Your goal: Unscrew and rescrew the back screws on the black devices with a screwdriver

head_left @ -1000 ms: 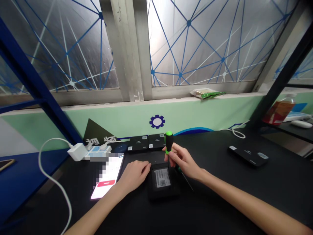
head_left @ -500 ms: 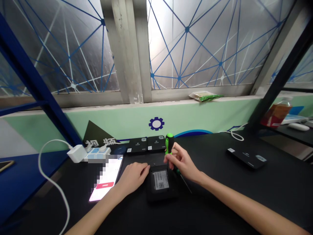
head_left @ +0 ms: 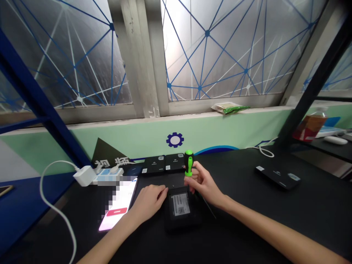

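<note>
A black box-shaped device [head_left: 183, 220] with a white label [head_left: 181, 204] lies on the dark table in front of me. My right hand [head_left: 202, 183] grips a green and black screwdriver [head_left: 189, 163], held upright over the device's upper right corner; its tip is hidden. Against the device's left edge, my left hand [head_left: 150, 200] rests with the fingers bent and close together, and what is under them, if anything, is hidden. A thin metal shaft [head_left: 209, 207] lies on the table right of the device. One tiny screw-like piece [head_left: 173, 186] shows just behind the device.
Two black boxes [head_left: 153, 165] stand behind, side by side. Another black box [head_left: 277, 176] lies at the right. A lit phone [head_left: 121, 205], a power strip [head_left: 110, 175] and a white charger [head_left: 85, 176] with its cable are on the left.
The screwdriver's handle has turned in my right hand, so its green strip faces another way. My left hand stays beside the device. The view has shifted slightly.
</note>
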Motion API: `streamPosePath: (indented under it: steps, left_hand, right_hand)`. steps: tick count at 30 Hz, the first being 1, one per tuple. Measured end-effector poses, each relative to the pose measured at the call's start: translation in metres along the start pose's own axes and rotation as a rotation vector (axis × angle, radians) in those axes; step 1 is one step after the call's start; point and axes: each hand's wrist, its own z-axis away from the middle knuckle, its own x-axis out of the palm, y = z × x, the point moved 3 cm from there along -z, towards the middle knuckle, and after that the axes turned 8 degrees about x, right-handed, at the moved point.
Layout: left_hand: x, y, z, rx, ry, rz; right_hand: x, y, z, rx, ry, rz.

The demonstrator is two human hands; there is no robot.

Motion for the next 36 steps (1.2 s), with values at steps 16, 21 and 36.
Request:
streamPosePath:
  steps: [16,21,36]
  left_hand:
    - [0.0,-0.0002,0.0006,-0.002,0.002,0.003]
    - [0.0004,-0.0002,0.0011,-0.002,0.006,0.007]
    - [-0.0026,0.0028,0.0001,-0.008,-0.004,0.001]
  right_hand:
    - [0.0031,-0.004,0.003,-0.037,-0.046,0.082]
    - [0.0034,-0.0012,0.0018,-0.007,0.015,0.022]
    - [0.0006,-0.0001,0.0009,0.002,-0.011,0.019]
